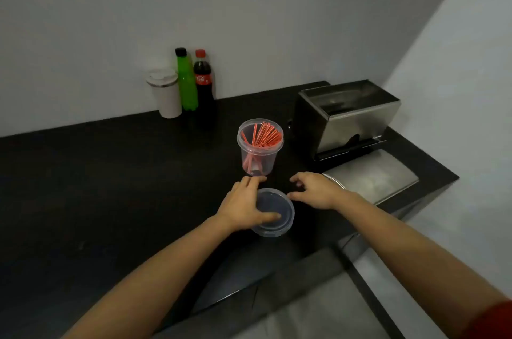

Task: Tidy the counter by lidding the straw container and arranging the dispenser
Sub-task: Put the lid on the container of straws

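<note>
A clear plastic straw container stands upright on the black counter, open at the top, with several red straws leaning inside. Just in front of it lies its clear round lid. My left hand grips the lid's left side, thumb across its top. My right hand hovers just right of the lid with fingers spread, holding nothing. A shiny steel dispenser sits to the right of the container, with a flat steel panel lying in front of it.
At the back by the white wall stand a white tumbler, a green bottle and a cola bottle. The counter's front edge runs diagonally below my arms; its right end lies beyond the dispenser.
</note>
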